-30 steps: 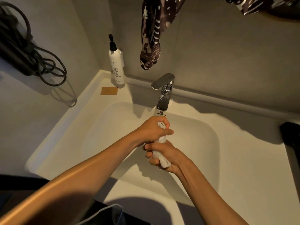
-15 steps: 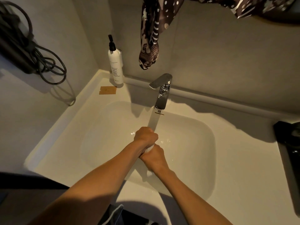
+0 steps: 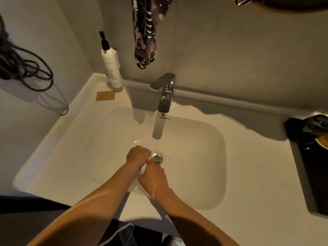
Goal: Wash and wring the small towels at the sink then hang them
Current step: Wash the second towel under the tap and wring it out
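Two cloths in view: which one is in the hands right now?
The small white towel, squeezed between the left hand and right hand low in the sink basin. The dark patterned cloth hangs untouched on the wall above the faucet.

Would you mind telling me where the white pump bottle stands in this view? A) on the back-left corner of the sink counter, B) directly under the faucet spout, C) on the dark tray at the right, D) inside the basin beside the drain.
A: the white pump bottle stands upright in the back-left corner of the sink counter, against the wall, left of the faucet and behind a small brown card.
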The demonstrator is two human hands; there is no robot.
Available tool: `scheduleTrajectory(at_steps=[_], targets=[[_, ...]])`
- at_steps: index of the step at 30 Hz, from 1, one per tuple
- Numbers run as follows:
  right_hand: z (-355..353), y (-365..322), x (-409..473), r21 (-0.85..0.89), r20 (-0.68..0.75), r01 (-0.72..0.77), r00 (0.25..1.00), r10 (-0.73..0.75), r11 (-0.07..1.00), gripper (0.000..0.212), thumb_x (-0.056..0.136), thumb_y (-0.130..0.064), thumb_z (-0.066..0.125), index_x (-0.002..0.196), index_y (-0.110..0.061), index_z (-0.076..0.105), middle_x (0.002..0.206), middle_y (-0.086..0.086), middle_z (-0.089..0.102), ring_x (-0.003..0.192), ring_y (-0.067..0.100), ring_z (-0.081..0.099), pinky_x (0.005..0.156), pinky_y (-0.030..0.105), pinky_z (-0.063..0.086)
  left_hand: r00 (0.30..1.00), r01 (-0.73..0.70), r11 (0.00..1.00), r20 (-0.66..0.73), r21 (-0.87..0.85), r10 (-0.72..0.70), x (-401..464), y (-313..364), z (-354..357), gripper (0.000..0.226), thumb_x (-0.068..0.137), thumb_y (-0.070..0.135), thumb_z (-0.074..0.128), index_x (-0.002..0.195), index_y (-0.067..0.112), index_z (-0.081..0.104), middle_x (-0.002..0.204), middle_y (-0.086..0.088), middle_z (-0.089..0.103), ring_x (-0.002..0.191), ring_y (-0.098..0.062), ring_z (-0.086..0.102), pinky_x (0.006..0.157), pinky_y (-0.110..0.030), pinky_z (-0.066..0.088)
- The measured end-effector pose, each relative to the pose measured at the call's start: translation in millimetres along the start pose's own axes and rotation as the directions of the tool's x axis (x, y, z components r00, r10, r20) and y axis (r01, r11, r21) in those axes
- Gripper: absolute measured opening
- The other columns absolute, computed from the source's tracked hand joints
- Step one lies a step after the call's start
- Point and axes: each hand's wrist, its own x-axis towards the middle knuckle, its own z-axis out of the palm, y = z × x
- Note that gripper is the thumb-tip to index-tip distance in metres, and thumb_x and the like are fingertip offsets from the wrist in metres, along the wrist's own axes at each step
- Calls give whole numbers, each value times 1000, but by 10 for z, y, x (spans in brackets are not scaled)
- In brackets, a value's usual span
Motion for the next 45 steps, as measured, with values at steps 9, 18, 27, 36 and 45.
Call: scheduleTrajectory(at_steps=[9,18,27,36,45], targets=[[-564,94,63,681,281,-71,945,-169,729,46,70,-31,78,113,-18,68,111,4,72,104,22,67,82,23,53,947,189,847,322,-497,-22,-71,-25,-186,35,84,29,67,99,-1,75,95,-19,77,85,-34,73,74,-36,59],[-583,33,-132,701,592,-666,743,-312,-256,94,57,-75,76,118,-4,71,122,27,68,110,50,64,90,66,50,824,-29,873,482,-487,296,-362,461,-192,62,89,57,53,68,2,71,69,-20,69,67,-32,66,74,-35,50],[-868,-19,-44,789,583,-609,699,-414,83,24,87,2,59,110,-3,53,83,12,70,42,3,47,32,11,33,861,-169,933,413,-319,297,-251,655,-331,42,92,30,59,61,6,74,67,-16,74,61,-25,70,58,-25,55],[-728,-184,59,634,293,-238,954,56,736,14,65,-21,68,66,-15,55,45,0,51,34,13,43,37,21,32,972,68,912,233,-405,31,-23,679,-86,33,77,12,54,44,9,50,45,-10,47,41,-23,47,55,-32,47],[-326,-130,92,519,86,-156,988,130,840,16,72,-21,70,80,-19,56,62,2,60,31,4,50,28,11,30,998,-33,999,55,-42,35,71,548,23,32,89,25,54,64,6,60,62,-5,66,58,-22,61,55,-24,46]])
